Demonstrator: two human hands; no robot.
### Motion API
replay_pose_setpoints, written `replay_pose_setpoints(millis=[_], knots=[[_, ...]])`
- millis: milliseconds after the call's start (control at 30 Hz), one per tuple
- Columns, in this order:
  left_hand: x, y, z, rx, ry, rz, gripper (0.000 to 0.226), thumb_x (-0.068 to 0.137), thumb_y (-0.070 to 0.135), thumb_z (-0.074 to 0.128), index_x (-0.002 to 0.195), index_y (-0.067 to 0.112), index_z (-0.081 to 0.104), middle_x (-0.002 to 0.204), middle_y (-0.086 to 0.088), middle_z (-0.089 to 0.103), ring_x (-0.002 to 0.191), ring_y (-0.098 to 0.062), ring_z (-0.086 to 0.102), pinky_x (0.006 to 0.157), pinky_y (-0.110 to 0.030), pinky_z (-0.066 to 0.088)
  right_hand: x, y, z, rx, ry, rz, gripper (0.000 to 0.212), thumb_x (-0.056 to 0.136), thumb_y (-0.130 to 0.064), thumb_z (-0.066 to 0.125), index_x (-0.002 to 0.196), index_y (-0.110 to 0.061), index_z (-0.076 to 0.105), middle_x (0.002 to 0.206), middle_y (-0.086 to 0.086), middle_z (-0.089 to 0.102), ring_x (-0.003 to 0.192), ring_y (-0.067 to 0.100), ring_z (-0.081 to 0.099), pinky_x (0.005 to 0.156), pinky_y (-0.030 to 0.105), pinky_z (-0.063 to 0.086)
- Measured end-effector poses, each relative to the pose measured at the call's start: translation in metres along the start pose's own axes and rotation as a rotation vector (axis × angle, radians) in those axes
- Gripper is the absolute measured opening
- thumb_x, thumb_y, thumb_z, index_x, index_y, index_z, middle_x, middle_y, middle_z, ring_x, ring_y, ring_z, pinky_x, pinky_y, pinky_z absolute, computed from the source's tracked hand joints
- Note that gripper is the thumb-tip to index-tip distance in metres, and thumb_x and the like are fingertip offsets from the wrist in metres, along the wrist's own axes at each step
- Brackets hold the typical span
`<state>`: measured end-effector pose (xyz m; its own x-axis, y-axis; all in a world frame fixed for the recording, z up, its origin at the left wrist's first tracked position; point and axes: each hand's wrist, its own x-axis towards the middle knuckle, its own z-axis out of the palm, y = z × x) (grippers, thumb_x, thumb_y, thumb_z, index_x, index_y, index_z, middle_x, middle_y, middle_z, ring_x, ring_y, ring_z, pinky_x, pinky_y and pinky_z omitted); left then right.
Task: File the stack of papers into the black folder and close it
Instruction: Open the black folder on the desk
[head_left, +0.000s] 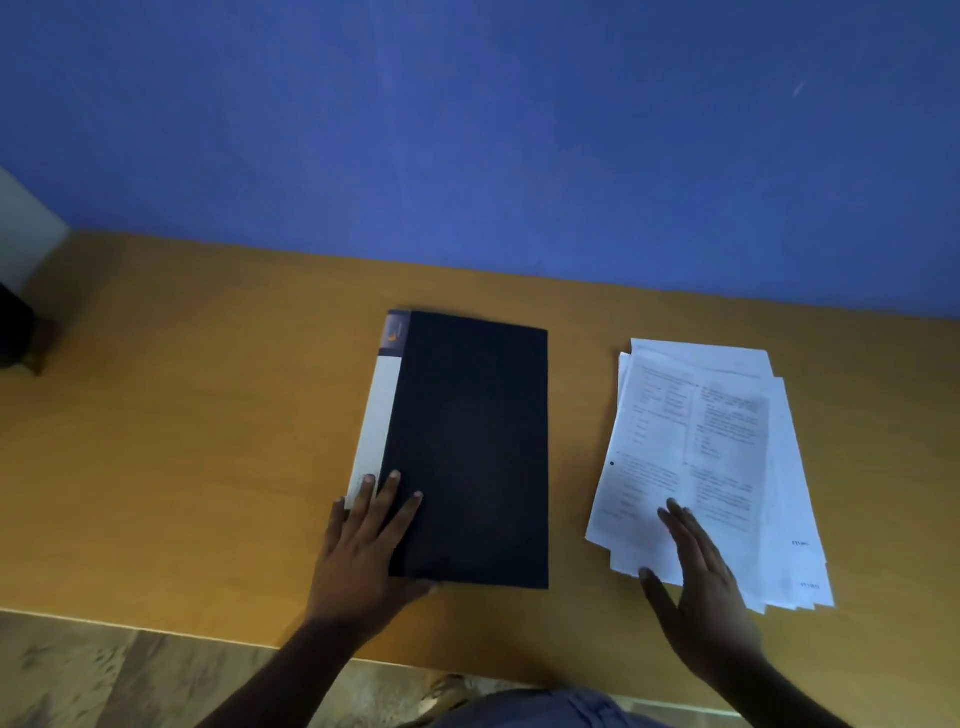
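**Closed folder at mid-table, loose papers to its right**

The black folder (470, 449) is a flat rectangle with a matte, finely grained dark cover and crisp square corners. Along its left side runs a pale, smooth spine strip topped by a small dark label with an orange mark too blurred to read. It lies closed on the wooden table (182, 415), a smooth amber surface with a faint sheen.

Right of the folder, well apart from it with bare wood between, sits the stack of papers (696, 457): thin white sheets, printed with small text in columns, fanned unevenly so their corners step out at the near and right edges. The print cannot be read.

The left hand (363, 545) lies flat on the folder's near left corner, fingers spread across spine strip and cover, thumb along the near edge; it presses rather than grasps. The right hand (701, 577), right of the folder, rests open over the near edge of the papers, fingers straight and close together, closed on nothing.

Beyond the folder a broad band of bare table reaches a blue wall (467, 130). Left of the folder the wood is open far across. The near table edge runs just below the folder, with patterned floor (104, 675) beneath.
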<state>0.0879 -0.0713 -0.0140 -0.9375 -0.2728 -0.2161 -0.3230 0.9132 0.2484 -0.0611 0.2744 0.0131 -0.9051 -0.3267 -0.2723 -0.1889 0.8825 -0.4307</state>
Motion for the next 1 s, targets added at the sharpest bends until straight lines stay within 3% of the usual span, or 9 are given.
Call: replay_pose_setpoints(millis=[167,267,400,533,567,633,700,833,1000], knots=[[-0.004,-0.011,0.001,0.085,-0.050,0.112,0.077,0.086,0.073,0.035,0.152,0.033,0.034,0.164,-0.001,0.028,0.151,-0.028,0.019,0.111,-0.064,0.033,-0.013,-0.028,0.015,0.028,-0.016,0.006,0.075,0.086,-0.028,0.072,0.150,-0.028,0.033,0.160,-0.007,0.031,0.144,0.022,0.037,0.111,0.046,0.037],[-0.012,-0.011,-0.005,0.036,-0.010,0.121,0.065,0.098,0.066,0.017,0.149,0.032,0.038,0.158,0.000,0.040,0.147,-0.029,0.032,0.105,-0.062,0.041,-0.013,-0.044,0.024,0.030,-0.030,0.001,0.073,0.088,-0.031,0.069,0.150,-0.030,0.031,0.161,-0.009,0.028,0.144,0.020,0.037,0.111,0.043,0.035],[-0.023,-0.014,-0.016,-0.198,0.121,0.113,0.054,0.103,0.057,0.019,0.154,0.044,0.019,0.158,0.009,0.034,0.145,-0.022,0.035,0.107,-0.046,0.044,-0.010,-0.064,0.034,0.034,-0.046,0.019,0.076,0.088,-0.036,0.068,0.152,-0.028,0.029,0.161,-0.010,0.027,0.145,0.019,0.035,0.112,0.039,0.034],[-0.041,-0.024,-0.034,-0.538,0.265,0.016,0.056,0.099,0.041,0.038,0.152,0.051,0.023,0.157,0.027,0.029,0.138,0.012,0.034,0.107,-0.007,0.034,-0.009,-0.082,0.046,0.018,-0.080,0.038,0.076,0.089,-0.038,0.065,0.153,-0.027,0.025,0.162,-0.007,0.027,0.145,0.020,0.034,0.113,0.039,0.035],[-0.046,-0.027,-0.038,-0.591,0.310,-0.012,0.051,0.099,0.034,0.042,0.149,0.043,0.037,0.152,0.022,0.042,0.131,0.012,0.044,0.103,-0.004,0.037,-0.010,-0.087,0.049,0.020,-0.092,0.027,0.075,0.090,-0.038,0.063,0.154,-0.027,0.024,0.162,-0.009,0.025,0.145,0.020,0.034,0.113,0.038,0.035],[-0.053,-0.034,-0.038,-0.613,0.420,-0.086,0.027,0.098,0.028,0.045,0.118,0.031,0.063,0.113,-0.003,0.075,0.096,-0.009,0.070,0.080,-0.024,0.056,-0.011,-0.096,0.052,0.018,-0.118,-0.012,0.073,0.092,-0.038,0.061,0.154,-0.028,0.024,0.162,-0.012,0.023,0.144,0.021,0.037,0.111,0.038,0.037],[-0.057,-0.043,-0.038,-0.698,0.463,-0.243,0.022,0.100,0.039,0.041,0.090,0.032,0.060,0.076,-0.005,0.072,0.070,-0.019,0.070,0.062,-0.039,0.056,-0.011,-0.105,0.055,0.016,-0.143,-0.035,0.071,0.092,-0.036,0.062,0.152,-0.029,0.026,0.162,-0.014,0.022,0.142,0.021,0.039,0.109,0.037,0.040],[-0.060,-0.056,-0.042,-1.132,0.447,-0.562,0.017,0.103,0.020,0.048,0.107,0.016,0.064,0.096,-0.011,0.072,0.086,-0.029,0.072,0.078,-0.050,0.061,-0.008,-0.115,0.057,0.021,-0.160,-0.077,0.068,0.091,-0.033,0.064,0.150,-0.028,0.032,0.161,-0.013,0.025,0.140,0.019,0.041,0.109,0.033,0.039],[-0.068,-0.057,-0.043,-1.569,0.496,-0.776,0.019,0.104,0.004,0.046,0.102,0.018,0.059,0.081,-0.014,0.066,0.070,-0.034,0.066,0.056,-0.032,0.063,-0.003,-0.126,0.054,0.028,-0.168,-0.100,0.066,0.091,-0.032,0.064,0.149,-0.027,0.033,0.162,-0.012,0.023,0.142,0.018,0.038,0.112,0.036,0.037]])
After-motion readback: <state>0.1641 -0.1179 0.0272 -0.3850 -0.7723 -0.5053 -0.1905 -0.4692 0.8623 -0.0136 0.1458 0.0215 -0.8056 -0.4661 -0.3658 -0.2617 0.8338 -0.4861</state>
